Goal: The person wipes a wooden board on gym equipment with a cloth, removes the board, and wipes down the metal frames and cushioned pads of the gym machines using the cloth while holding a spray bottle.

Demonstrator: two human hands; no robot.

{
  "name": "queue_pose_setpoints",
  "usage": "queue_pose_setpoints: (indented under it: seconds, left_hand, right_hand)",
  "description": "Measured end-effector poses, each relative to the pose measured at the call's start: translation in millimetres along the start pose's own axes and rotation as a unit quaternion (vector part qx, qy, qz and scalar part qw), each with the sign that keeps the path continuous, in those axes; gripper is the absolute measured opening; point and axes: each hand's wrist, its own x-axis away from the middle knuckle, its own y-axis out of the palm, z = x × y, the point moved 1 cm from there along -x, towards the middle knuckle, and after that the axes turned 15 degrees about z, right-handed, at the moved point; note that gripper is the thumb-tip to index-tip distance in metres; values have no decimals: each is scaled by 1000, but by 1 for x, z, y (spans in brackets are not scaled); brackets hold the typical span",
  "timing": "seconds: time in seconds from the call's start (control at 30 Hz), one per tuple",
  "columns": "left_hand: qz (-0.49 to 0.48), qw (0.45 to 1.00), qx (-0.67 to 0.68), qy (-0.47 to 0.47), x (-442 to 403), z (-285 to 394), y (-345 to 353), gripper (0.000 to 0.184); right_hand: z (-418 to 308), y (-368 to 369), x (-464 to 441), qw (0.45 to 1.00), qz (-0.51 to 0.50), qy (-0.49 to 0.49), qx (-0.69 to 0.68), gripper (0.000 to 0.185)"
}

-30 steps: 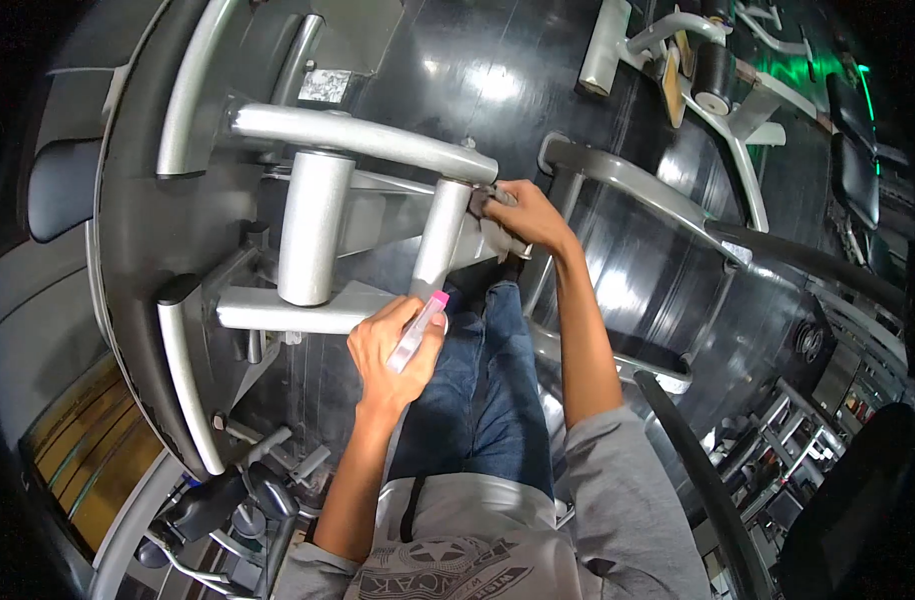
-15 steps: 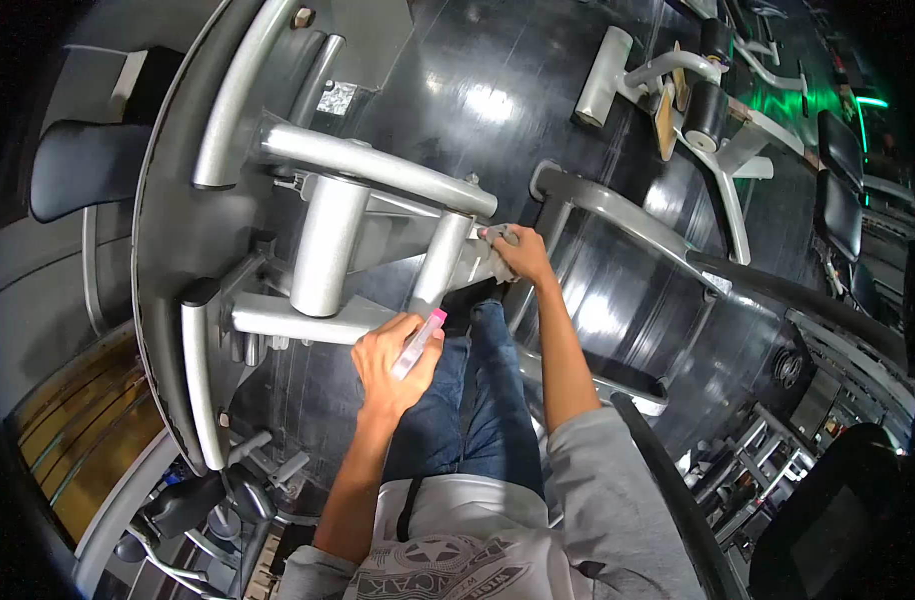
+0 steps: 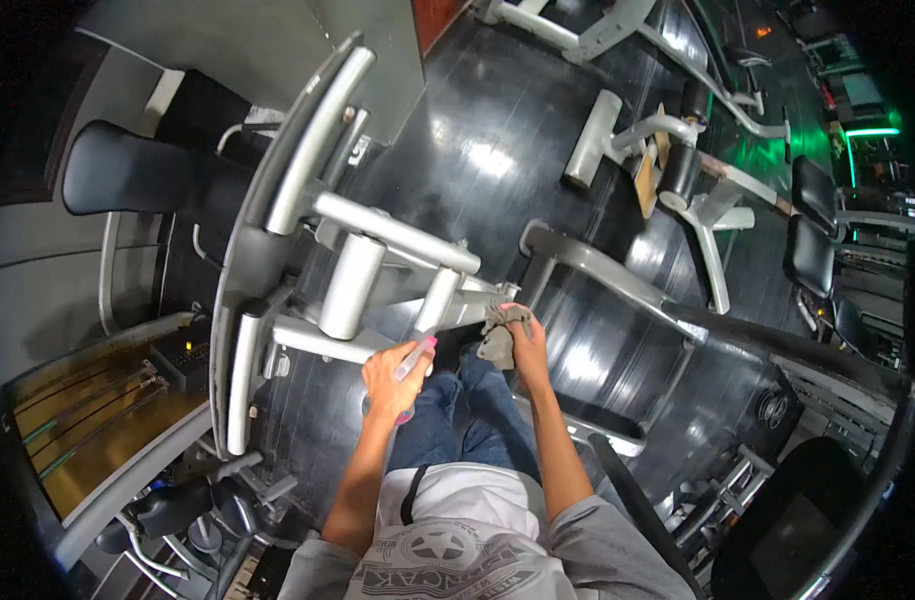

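My left hand (image 3: 395, 378) is closed around a spray bottle (image 3: 418, 355) with a pale top and a pink tip. Most of the bottle's body is hidden beneath the fingers. In my right hand (image 3: 530, 350) is a crumpled grey-brown cloth (image 3: 497, 338), bunched in the fingers and hanging down. Just beyond both hands stands a silver gym machine frame (image 3: 398, 238) with thick tubes. A short upright tube (image 3: 437, 300) of it lies nearest the bottle; the cloth hangs close to the frame's end, and I cannot tell whether it touches.
A grey curved rail (image 3: 608, 265) stands to the right of my legs. Farther right is another machine with black rollers (image 3: 681, 175). Black padded seats (image 3: 128, 168) are on the left. The dark glossy floor (image 3: 478, 130) shows between the machines.
My view has shifted, showing more of the machine's left side. My right hand has drawn back from the frame's end with the cloth, which now hangs looser. The left hand keeps the bottle.
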Motion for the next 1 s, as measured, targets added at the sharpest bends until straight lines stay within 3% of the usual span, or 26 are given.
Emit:
queue_pose_setpoints:
  seconds: [0.13, 0.2, 0.33, 0.5, 0.63, 0.8, 0.87, 1.0]
  left_hand:
    - [-22, 997, 65, -41, -2, 16, -14, 41]
    - [-62, 978, 172, -100, -6, 8, -13, 43]
    - [-96, 962, 233, -110, -11, 7, -19, 42]
    - [-129, 962, 237, -49, -22, 40, -40, 43]
    - [-173, 958, 230, 12, -33, 68, -53, 48]
    - [-232, 930, 249, 136, -45, 96, -77, 50]
    - [-252, 899, 302, 193, -48, 100, -82, 49]
    - [-324, 857, 329, 228, -49, 107, -86, 43]
  right_hand:
    - [-29, -11, 1, 998, 8, 47, -52, 26]
    - [-45, -14, 2, 997, 12, 31, -68, 27]
    - [-70, -25, 3, 995, -15, 55, -86, 31]
    - [-83, -32, 18, 988, 0, 87, -125, 36]
    - [-98, -35, 50, 903, 1, 192, -385, 41]
    - [-91, -26, 98, 864, 57, 155, -475, 44]
    - [-89, -16, 124, 876, 120, 104, -454, 42]
    - [-66, -13, 161, 893, 133, 11, -429, 37]
